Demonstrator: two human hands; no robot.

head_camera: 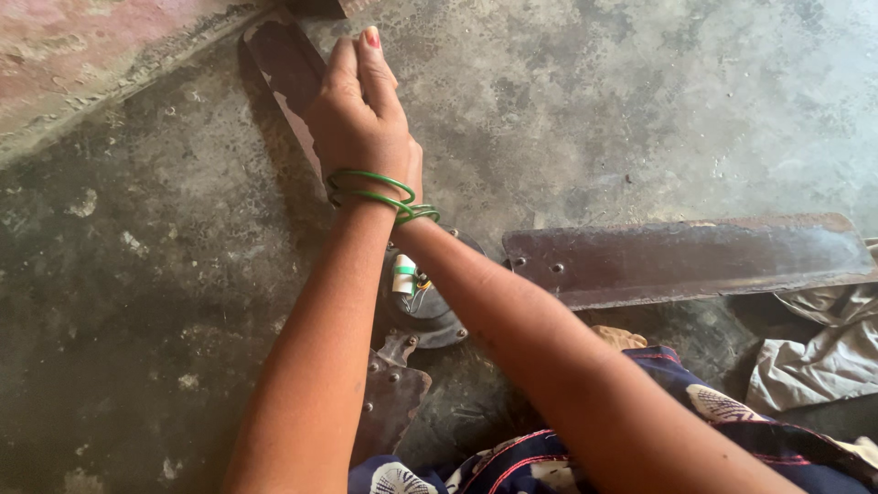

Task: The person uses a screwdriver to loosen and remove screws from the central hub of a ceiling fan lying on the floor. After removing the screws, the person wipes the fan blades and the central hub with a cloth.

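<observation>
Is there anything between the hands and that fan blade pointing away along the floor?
Nothing visible. The left hand lies directly on the far fan blade. The right hand is hidden behind it, so its contact cannot be told. The motor hub sits below the wrists.
</observation>
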